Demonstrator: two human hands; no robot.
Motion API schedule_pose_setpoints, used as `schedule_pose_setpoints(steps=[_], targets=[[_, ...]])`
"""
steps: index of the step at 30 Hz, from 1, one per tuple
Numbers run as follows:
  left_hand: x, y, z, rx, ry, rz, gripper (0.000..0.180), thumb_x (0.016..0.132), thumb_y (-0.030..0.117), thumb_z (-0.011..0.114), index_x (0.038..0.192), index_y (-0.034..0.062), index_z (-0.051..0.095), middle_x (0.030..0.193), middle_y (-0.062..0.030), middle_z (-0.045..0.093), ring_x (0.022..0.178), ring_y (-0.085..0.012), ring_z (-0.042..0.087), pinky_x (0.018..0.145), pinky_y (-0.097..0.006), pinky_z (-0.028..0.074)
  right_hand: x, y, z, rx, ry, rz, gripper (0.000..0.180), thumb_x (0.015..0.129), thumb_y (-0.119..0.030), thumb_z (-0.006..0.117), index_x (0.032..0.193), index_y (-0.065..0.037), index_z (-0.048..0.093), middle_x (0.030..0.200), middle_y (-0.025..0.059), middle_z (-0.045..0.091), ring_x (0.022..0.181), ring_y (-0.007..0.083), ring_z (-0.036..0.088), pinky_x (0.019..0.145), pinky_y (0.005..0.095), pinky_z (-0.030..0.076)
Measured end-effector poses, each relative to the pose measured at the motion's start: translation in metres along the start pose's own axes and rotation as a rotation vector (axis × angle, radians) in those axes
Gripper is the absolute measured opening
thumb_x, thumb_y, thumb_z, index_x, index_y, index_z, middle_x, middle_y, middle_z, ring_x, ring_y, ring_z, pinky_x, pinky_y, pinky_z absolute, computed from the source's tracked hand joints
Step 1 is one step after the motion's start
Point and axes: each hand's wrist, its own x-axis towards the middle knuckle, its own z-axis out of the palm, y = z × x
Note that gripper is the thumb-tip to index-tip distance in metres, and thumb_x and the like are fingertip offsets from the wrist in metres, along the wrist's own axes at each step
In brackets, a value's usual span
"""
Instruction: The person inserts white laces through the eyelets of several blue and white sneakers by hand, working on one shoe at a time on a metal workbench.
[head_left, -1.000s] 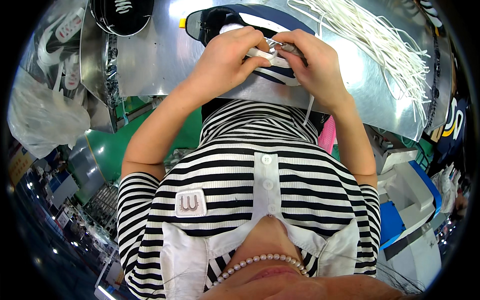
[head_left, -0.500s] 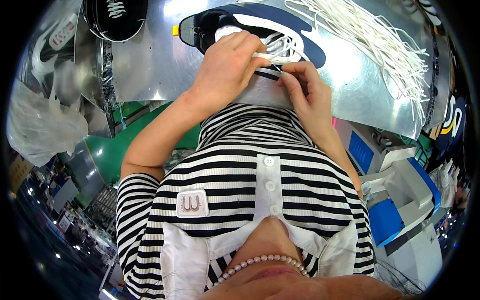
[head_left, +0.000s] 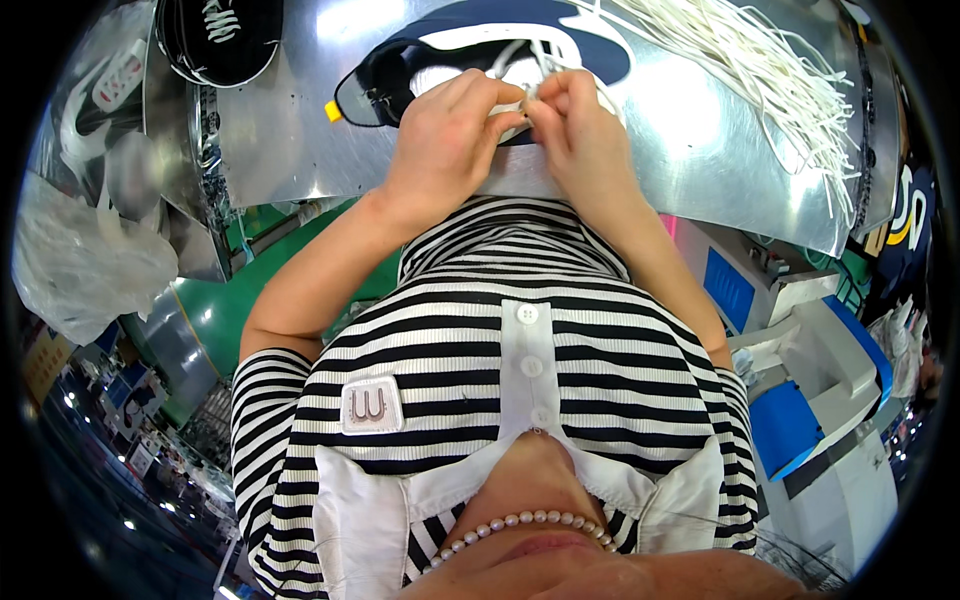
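A navy and white sneaker [head_left: 605, 55] lies on its side across the metal table, heel to the left with a yellow tab [head_left: 333, 111] beside it. White shoelace [head_left: 541, 60] runs over its opening. Both hands meet at the near edge of the shoe. My left hand [head_left: 445, 135] is closed, thumb and forefinger pinched at the lace by the eyelets. Fingertips of my right hand [head_left: 583, 140] pinch the lace too, almost touching the left ones. The exact grip points are partly hidden by the fingers.
A loose bundle of white laces [head_left: 765, 85] spreads over the right of the metal table [head_left: 310, 145]. At the far left sits a black shoe [head_left: 218, 40]. Clear plastic bags [head_left: 90, 255] hang left of the table; a grey and blue machine [head_left: 785, 430] stands at the right.
My right hand has moved left and up, close to my left fingertips. The sneaker has shifted slightly left and tilted, and the lace over it lies differently.
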Motion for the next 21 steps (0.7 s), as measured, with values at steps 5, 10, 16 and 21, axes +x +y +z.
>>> schedule_pose_setpoints(steps=[5,10,16,21], targets=[[-0.009,-0.010,-0.005,0.086,0.083,0.180,0.017,0.079,0.002,0.071,0.092,0.0038,0.061,0.079,-0.0089,0.060,0.071,-0.0285,0.058,0.063,-0.037,0.046,-0.011,-0.006,-0.069,0.052,0.014,-0.021,0.018,0.088,-0.017,0.073,0.096,-0.004,0.064,0.077,0.0075,0.070,0.059,0.0094,0.063,0.051,0.0230,0.048],[-0.008,-0.004,-0.006,0.136,0.072,0.380,0.017,0.074,0.005,0.066,0.090,0.0053,0.061,0.080,-0.0064,0.059,0.073,-0.0249,0.058,0.067,-0.035,0.046,0.028,-0.047,-0.038,-0.210,-0.244,-0.435,0.020,0.088,-0.020,0.062,0.103,-0.008,0.068,0.083,0.0143,0.069,0.072,0.0343,0.065,0.067,0.0415,0.053],[-0.023,-0.017,-0.011,0.122,0.062,0.381,0.016,0.073,0.005,0.065,0.088,0.0038,0.061,0.082,-0.0056,0.060,0.073,-0.0235,0.058,0.067,-0.033,0.047,0.044,-0.039,-0.041,-0.176,-0.522,-0.129,0.019,0.090,-0.014,0.064,0.105,-0.003,0.067,0.071,0.0050,0.064,0.061,0.0130,0.056,0.059,0.0293,0.046],[-0.018,-0.023,-0.009,0.056,0.062,0.402,0.016,0.073,0.005,0.064,0.088,0.0041,0.061,0.082,-0.0054,0.060,0.073,-0.0235,0.058,0.067,-0.033,0.047,0.042,-0.029,-0.033,0.009,-0.494,-0.043,0.021,0.088,-0.012,0.068,0.107,-0.003,0.069,0.080,0.0034,0.067,0.071,0.0096,0.058,0.069,0.0248,0.049]])
